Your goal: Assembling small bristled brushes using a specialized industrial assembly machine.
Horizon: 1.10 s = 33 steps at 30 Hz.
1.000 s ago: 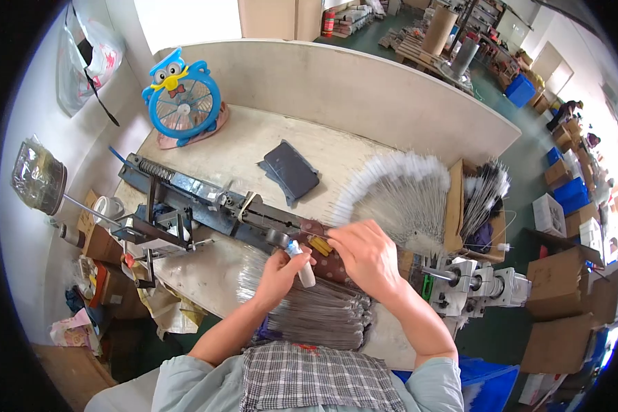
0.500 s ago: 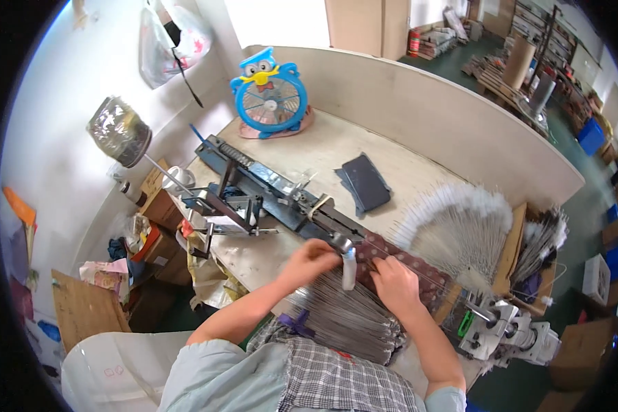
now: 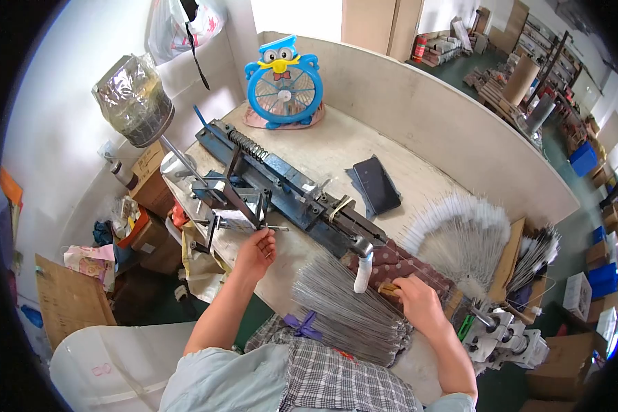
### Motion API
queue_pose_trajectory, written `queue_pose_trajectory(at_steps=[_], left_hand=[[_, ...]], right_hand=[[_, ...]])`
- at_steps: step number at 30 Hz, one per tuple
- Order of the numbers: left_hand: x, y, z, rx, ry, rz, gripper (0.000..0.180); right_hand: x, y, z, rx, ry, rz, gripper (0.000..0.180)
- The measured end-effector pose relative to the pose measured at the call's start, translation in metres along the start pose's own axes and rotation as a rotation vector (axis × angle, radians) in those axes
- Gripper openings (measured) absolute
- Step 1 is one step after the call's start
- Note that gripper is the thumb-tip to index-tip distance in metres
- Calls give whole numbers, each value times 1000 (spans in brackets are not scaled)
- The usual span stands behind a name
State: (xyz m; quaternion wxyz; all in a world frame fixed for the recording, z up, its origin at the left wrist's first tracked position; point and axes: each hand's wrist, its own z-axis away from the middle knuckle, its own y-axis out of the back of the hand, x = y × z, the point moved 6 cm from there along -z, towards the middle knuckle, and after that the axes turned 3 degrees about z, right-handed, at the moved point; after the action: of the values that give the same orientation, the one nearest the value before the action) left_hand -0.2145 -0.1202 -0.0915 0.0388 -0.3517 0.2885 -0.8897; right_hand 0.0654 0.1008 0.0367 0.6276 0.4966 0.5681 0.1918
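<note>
My left hand has its fingers curled at the edge of a small metal fixture with a crank, close to a thin rod sticking out of it. Whatever its fingertips hold is too small to make out. My right hand is closed on a short tan wooden-looking piece, above the brown dotted cloth. Between the hands, a lever handle wrapped in white points toward me from the long blue-black metal bench press. Nearer to me lies a thick bundle of thin metal wires.
A second fan of white-tipped wires spreads at the right, beside a cardboard box. A phone lies mid-table, with a blue cartoon fan behind it. A plastic-wrapped lamp rises at the left; a metal clamp device stands at the right.
My left hand has moved left and away from me, from beside the lever handle to the crank fixture. My right hand has shifted slightly right and nearer; the tan piece now shows in it.
</note>
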Motion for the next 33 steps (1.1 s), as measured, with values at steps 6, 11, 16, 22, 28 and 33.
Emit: queue_pose_trajectory(at_steps=[6,11,16,22,28,33], left_hand=[[-31,-39,22,-97,-219,-131,12],[-107,-160,85,-513,3,-308,16],[-143,-212,84,-676,-25,-423,18],[-158,-223,84,-676,-29,-468,16],[-132,-205,84,-443,-66,-349,16],[-130,-205,85,-397,36,-296,18]], right_hand=[[-19,57,-1,182,102,112,17],[26,70,-1,273,-283,-160,14],[37,66,13,223,-260,-253,16],[55,60,25,198,-324,-563,16],[29,77,10,290,7,-96,17],[8,63,-31,470,15,133,12]])
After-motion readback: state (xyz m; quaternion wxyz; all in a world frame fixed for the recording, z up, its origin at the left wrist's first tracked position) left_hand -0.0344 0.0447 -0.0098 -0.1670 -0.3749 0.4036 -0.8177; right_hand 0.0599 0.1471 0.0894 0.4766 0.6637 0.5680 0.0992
